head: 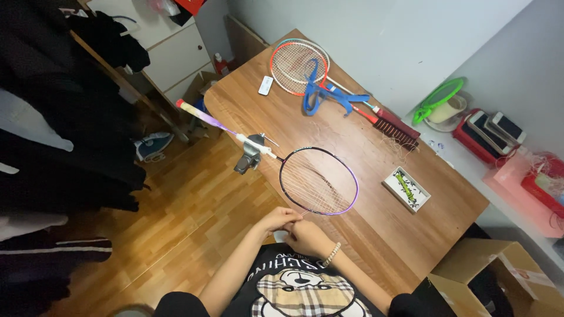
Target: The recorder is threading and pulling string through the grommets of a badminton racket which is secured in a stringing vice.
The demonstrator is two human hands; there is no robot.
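Lying on the wooden table point(376, 176), clamped at its shaft, a purple racket point(318, 180) is met at its near rim by the left hand point(281, 219) and right hand point(306, 236), fingers pinched on its strings.

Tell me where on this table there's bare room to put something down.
Bare wood lies between the purple racket and the red racket, and along the near right table edge past the small tray. Crowded: the far edge by the brush and where both hands work the strings.

Your left hand point(281, 219) and right hand point(308, 236) meet close together, fingers curled and pinching (right wrist beaded), both forearms bent inward.
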